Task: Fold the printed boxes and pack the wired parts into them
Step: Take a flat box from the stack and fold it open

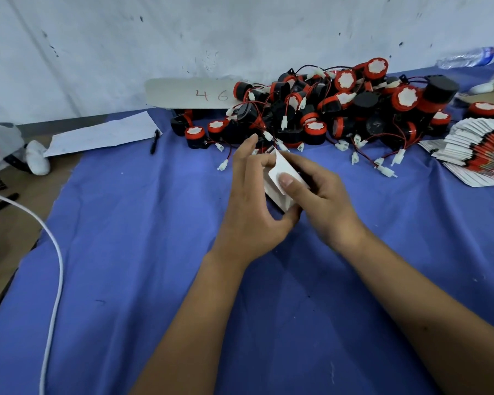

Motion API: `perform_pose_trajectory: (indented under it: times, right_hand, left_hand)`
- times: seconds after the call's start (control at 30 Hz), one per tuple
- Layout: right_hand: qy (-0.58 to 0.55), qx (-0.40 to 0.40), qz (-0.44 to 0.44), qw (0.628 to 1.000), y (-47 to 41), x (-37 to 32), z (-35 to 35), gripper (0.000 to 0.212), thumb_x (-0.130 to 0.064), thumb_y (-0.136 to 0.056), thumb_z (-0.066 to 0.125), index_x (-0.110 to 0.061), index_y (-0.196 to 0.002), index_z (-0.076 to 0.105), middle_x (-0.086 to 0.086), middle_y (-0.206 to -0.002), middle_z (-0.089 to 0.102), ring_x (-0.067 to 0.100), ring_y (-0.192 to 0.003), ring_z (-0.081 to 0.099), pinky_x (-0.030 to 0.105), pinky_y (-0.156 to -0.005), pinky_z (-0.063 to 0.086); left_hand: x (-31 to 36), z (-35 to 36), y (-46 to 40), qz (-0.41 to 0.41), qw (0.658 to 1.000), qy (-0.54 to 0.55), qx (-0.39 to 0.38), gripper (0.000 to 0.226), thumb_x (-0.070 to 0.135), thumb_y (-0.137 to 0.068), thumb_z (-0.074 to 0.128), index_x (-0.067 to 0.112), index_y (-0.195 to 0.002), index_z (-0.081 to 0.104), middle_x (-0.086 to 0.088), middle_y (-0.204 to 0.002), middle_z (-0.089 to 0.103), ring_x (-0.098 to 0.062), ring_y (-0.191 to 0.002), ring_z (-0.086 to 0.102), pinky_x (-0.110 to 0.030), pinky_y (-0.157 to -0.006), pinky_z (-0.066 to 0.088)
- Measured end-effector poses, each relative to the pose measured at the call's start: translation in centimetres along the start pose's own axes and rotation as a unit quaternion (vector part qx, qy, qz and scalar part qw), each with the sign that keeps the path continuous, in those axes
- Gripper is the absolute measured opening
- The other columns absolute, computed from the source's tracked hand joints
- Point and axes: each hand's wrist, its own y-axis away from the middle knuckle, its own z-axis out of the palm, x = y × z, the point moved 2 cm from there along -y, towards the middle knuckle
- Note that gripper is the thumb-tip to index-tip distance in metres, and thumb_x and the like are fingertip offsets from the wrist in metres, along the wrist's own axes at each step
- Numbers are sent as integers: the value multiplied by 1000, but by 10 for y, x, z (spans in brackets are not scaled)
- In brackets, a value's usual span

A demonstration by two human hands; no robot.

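Both hands meet over the middle of the bench, which is spread with a blue cloth; between them is one small white box, lifted clear of the cloth, presumably so its flaps can be worked from either side. The left hand curls round the box from the near side, its thumb hooked under the lower corner and its fingers reaching up past the far edge; that looks like the steadying grip. The right hand clasps the other side, with its thumb pressed flat on a white flap, as I judge it to push the flap shut; whether a part already sits inside I cannot tell, since the hands hide the opening.

Just beyond the fingertips lies the heap of wired parts, black and red drums with white tops, red and black leads and white plugs trailing toward the hands; it is close enough to pick from without leaning. To the right of the right hand's fingers, well apart, a fanned stack of flat printed boxes waits in reach; its print is too small to read.

Beyond the left hand's fingers a pale card leans at the wall with "46" handwritten on it; further left lie a pen and a white sheet, its writing too faint to make out.
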Motion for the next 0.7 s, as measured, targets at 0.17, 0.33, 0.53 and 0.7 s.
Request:
perform_pose_trajectory:
  times: [0.17,0.33,0.53,0.7]
  right_hand:
    - [19,16,0,1000,-3,0,-3,30,-14,-98,67,-19,-128,67,-11,-107,76,6,-100,71,19,-80,54]
    - [43,49,34,997,-6,5,-9,24,-16,-97,68,-14,-121,69,-5,-108,76,10,-101,71,35,-87,59]
    - [113,86,68,987,-8,11,-14,17,-22,-94,73,-14,-108,71,-6,-95,77,9,-90,73,41,-80,60]
    - [145,128,83,978,-6,14,-14,15,-20,-90,74,-17,-104,69,-7,-93,76,7,-85,72,35,-77,61]
  left_hand:
    - [-4,2,1,-11,1000,-29,5,84,13,-70,94,12,-134,39,-18,-157,29,-3,-142,32,-5,-107,30]
    - [-6,1,-1,-48,998,-5,44,89,10,-73,89,5,-145,37,-9,-152,41,-14,-141,43,-19,-110,40]
    - [-2,1,-2,-30,998,-59,17,77,9,-74,85,13,-142,49,2,-140,56,-16,-130,54,-11,-103,38]
    - [4,7,-1,-5,998,-70,0,80,1,-71,81,13,-143,48,1,-142,56,-18,-133,52,-8,-106,33]
